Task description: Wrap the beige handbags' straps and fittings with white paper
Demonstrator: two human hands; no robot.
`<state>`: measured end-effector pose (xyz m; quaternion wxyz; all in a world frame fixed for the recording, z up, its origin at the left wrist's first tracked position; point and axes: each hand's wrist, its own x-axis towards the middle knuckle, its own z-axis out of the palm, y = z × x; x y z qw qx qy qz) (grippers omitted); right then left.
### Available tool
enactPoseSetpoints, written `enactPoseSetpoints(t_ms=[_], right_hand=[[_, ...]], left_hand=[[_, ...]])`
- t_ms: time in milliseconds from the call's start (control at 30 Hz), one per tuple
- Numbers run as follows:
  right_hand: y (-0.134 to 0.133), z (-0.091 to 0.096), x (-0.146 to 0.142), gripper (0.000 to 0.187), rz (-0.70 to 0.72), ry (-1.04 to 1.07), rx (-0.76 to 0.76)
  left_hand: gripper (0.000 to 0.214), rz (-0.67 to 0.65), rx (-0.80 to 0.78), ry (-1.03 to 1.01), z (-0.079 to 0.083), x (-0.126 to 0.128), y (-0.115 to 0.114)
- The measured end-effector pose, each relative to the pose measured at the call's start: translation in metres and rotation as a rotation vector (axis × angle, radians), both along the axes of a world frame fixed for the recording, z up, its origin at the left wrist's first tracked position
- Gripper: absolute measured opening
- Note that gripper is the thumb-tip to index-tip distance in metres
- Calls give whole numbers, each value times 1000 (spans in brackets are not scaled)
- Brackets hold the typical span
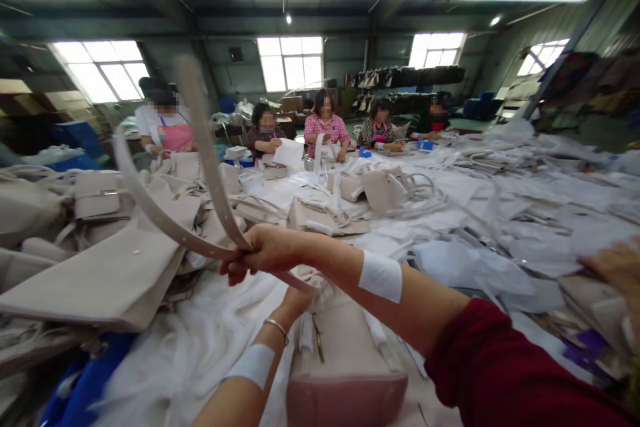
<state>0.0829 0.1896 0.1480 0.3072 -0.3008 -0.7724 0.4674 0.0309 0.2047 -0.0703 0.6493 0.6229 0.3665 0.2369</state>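
Observation:
My right hand (267, 250) is closed round a pale beige bag strap (203, 133), raised at left over the heaped bags. Two curved lengths of the strap stand up from my grip, blurred near their ends, and another length runs down to the right. Lower down, my left hand (299, 297) is at the top of a beige handbag (345, 340), close to the strap's lower end. My right forearm and the strap cover most of the left fingers, so their grip is hidden. The handbag stands before me, with a darker pinkish base and a brass-coloured metal piece on it.
Beige bags (100, 287) lie piled at left above a blue container (83, 380). White wrapping sheets (525, 207) cover much of the table. Several people sit or stand along the far side, one handling a white sheet (289, 153). Another person's hand (613, 267) is at the right edge.

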Motion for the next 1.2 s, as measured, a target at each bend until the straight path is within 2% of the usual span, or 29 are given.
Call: enactPoseSetpoints(t_ms=[100,133,200,267,367,433,533,600,667,767,833,867,933,967,1033,1067,1100,1133,1200], right_hand=[[-13,-33,19,22,-21,-283,264],[-20,-42,29,26,-8,-357,349],[-34,-57,49,38,46,-449,498],[-50,-68,65,43,98,-485,623],[-72,-77,81,48,115,-494,726],[-83,-81,89,47,105,-486,756],[-93,-87,103,38,78,-486,803],[-100,-94,113,34,74,-508,813],[-112,-105,122,37,6,-546,781],[-148,-132,128,54,-217,-524,658],[-179,-154,125,61,-336,-365,496],[-193,-165,122,57,-381,-242,360],[-216,-183,114,41,-308,34,-37],[-224,-191,109,38,-189,192,-262],[-230,-200,99,48,134,490,-638],[-230,-202,96,52,251,609,-753],[-228,-202,94,51,292,694,-817],[-224,-201,94,48,269,733,-837],[-213,-197,97,38,122,706,-802]], left_hand=[[27,73,-70,42,12,-30,-12],[36,74,-144,24,17,-41,-20],[53,7,-375,-98,30,-60,-43],[65,-121,-623,-281,47,-71,-70],[68,-219,-803,-456,73,-73,-112],[67,-194,-832,-505,84,-68,-134],[65,-127,-756,-487,92,-59,-162],[56,-87,-651,-362,91,-55,-179],[41,-76,-526,-151,87,-53,-194],[36,8,-411,78,78,-55,-213],[37,149,-427,97,73,-58,-223],[36,219,-447,88,71,-58,-227],[35,277,-462,74,69,-55,-235],[35,265,-456,66,69,-51,-238],[37,193,-439,42,68,-38,-244],[38,159,-433,29,68,-32,-246],[39,141,-434,19,67,-26,-248],[40,136,-442,16,65,-22,-250],[40,139,-457,21,61,-20,-252]])
